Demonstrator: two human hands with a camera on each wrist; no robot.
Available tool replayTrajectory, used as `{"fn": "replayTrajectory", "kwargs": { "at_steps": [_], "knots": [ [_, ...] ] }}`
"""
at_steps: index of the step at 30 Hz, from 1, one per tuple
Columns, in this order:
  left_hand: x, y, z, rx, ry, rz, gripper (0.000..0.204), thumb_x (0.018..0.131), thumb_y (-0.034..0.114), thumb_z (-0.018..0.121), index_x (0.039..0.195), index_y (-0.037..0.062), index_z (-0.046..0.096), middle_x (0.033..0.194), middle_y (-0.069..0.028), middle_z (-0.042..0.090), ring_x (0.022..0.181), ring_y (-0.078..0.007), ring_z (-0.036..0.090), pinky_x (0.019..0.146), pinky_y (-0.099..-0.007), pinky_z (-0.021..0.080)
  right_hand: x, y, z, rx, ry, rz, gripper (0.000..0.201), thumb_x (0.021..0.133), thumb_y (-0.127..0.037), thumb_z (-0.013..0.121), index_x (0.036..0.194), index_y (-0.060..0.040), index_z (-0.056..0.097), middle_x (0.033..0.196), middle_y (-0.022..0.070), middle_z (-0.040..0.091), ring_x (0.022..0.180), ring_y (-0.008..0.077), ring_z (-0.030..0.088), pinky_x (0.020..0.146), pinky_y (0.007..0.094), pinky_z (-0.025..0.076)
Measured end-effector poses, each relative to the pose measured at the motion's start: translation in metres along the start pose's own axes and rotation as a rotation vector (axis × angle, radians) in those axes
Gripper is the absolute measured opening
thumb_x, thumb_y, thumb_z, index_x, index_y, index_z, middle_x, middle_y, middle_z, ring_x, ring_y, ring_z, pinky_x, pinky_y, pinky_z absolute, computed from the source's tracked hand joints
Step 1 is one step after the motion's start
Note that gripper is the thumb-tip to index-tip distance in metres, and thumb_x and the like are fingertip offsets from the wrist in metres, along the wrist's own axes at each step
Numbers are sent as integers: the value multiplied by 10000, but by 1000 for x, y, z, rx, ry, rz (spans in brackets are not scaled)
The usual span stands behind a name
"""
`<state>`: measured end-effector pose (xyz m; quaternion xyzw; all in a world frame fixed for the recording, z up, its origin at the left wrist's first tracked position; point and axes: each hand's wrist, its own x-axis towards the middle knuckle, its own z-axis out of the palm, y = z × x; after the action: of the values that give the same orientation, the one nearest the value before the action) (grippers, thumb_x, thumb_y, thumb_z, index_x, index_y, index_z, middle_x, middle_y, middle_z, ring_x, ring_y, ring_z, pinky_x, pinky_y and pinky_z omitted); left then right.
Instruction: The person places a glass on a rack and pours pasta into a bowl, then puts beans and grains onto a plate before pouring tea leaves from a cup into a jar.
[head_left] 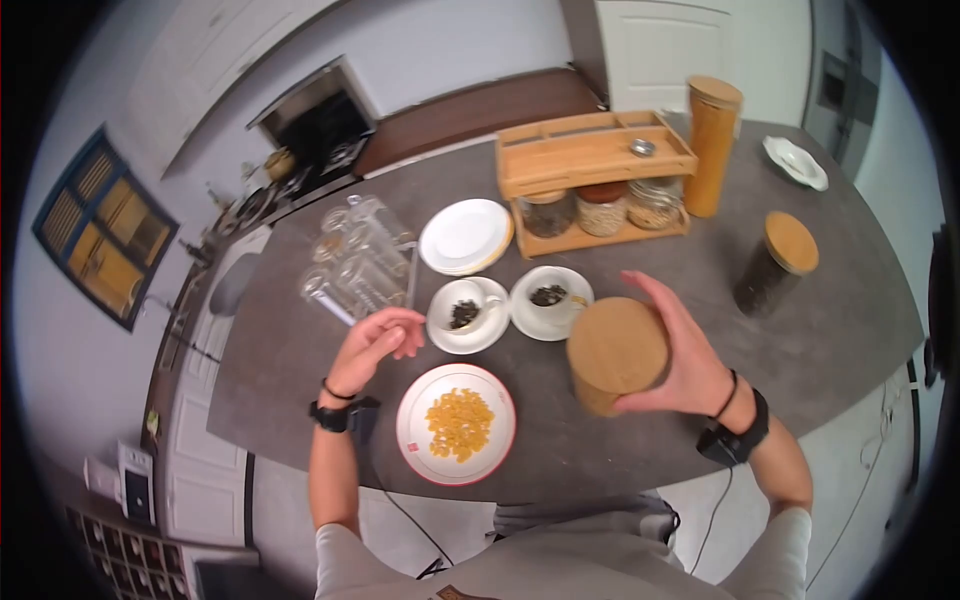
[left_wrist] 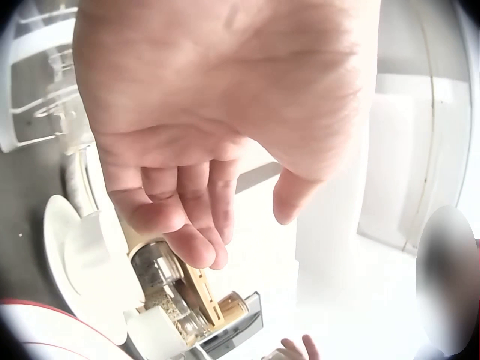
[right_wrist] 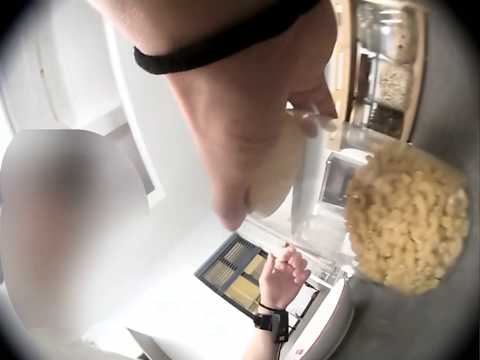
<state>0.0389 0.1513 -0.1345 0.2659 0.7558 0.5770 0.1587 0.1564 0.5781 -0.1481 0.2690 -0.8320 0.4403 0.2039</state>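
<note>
My right hand (head_left: 690,360) grips a clear jar with a round wooden lid (head_left: 618,345), thumb and fingers spread around its upper end. Macaroni (right_wrist: 409,217) fills the far end of that jar in the right wrist view. Nothing is in my left hand (head_left: 375,350), whose fingers bend loosely near the left teacup. Below and between the hands is a red-rimmed plate (head_left: 412,420) bearing a pile of yellow pasta (head_left: 460,425). Two white cups holding dark dried leaves, the left cup (head_left: 463,308) and the right cup (head_left: 548,296), stand on saucers beyond it.
Several clear glasses (head_left: 360,260) stand at the left, beside stacked white plates (head_left: 465,235). A wooden rack (head_left: 560,165) with filled jars is at the back. Further right are a tall lidded jar (head_left: 710,150), a dark-filled jar (head_left: 775,265) and a white dish (head_left: 795,163).
</note>
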Motion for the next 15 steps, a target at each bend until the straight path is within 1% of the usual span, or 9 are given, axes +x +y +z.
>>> {"fn": "replayTrajectory", "kwargs": {
  "at_steps": [1, 4, 6, 7, 8, 9, 10, 13, 15],
  "knots": [
    [1, 16, 8, 71, -21, -5, 457, 1019, 355, 614, 1297, -8, 600, 1040, -77, 675, 905, -119, 612, 782, -270, 493, -6, 13, 2, 98, 9, 21, 1211, 593, -329, 986, 1543, -41, 293, 1431, 181, 537, 1335, 361, 534, 1110, 432, 441],
    [15, 55, 44, 290, -17, 112, 448, 963, 209, 670, 1347, 0, 573, 1085, -81, 678, 932, -131, 618, 799, -270, 496, -15, 41, 16, 385, -133, 180, 1245, 588, -344, 992, 1549, -35, 263, 1445, 170, 534, 1344, 316, 535, 1120, 410, 430],
    [30, 90, 84, 470, -27, 155, 566, 844, 44, 757, 1375, 34, 562, 1117, -81, 693, 953, -149, 636, 841, -295, 502, -18, 48, 21, 391, -192, 224, 1279, 577, -389, 1006, 1556, -48, 256, 1516, 152, 456, 1392, 276, 479, 1147, 408, 392],
    [37, 98, 105, 554, -45, 231, 695, 767, 31, 808, 1405, 33, 531, 1199, -118, 667, 994, -192, 629, 842, -320, 510, -22, 44, 23, 350, -143, 199, 1242, 590, -388, 994, 1543, -47, 273, 1486, 163, 483, 1366, 294, 504, 1127, 413, 416],
    [44, 111, 127, 652, -91, 278, 793, 723, 83, 870, 1428, 41, 508, 1313, -150, 609, 1058, -253, 625, 869, -358, 525, -23, 41, 25, 304, -99, 170, 1205, 604, -386, 981, 1529, -46, 289, 1456, 174, 509, 1340, 313, 529, 1107, 419, 439],
    [52, 115, 148, 722, -126, 346, 822, 716, 164, 888, 1434, 48, 504, 1348, -158, 575, 1093, -282, 613, 886, -382, 530, -25, 37, 26, 257, -60, 138, 1168, 617, -385, 969, 1516, -45, 306, 1427, 185, 536, 1313, 331, 554, 1087, 424, 462],
    [57, 117, 166, 796, -156, 417, 858, 710, 245, 907, 1440, 54, 500, 1384, -167, 541, 1127, -310, 602, 902, -407, 535, -29, 33, 27, 247, -28, 153, 1156, 625, -393, 963, 1512, -44, 310, 1427, 190, 531, 1310, 339, 553, 1082, 427, 467],
    [73, 114, 207, 1046, -268, 576, 903, 717, 440, 881, 1446, 68, 500, 1375, -180, 514, 1155, -364, 580, 889, -433, 549, -35, 29, 33, 206, 44, 128, 1121, 638, -417, 953, 1480, -26, 325, 1420, 208, 513, 1285, 376, 557, 1047, 438, 487],
    [79, 109, 217, 1133, -257, 592, 918, 731, 519, 842, 1453, 72, 494, 1351, -185, 508, 1146, -377, 574, 861, -426, 557, -35, 30, 33, 214, 57, 102, 1113, 631, -415, 955, 1464, -20, 330, 1396, 209, 520, 1271, 379, 560, 1035, 439, 489]
  ]
}}
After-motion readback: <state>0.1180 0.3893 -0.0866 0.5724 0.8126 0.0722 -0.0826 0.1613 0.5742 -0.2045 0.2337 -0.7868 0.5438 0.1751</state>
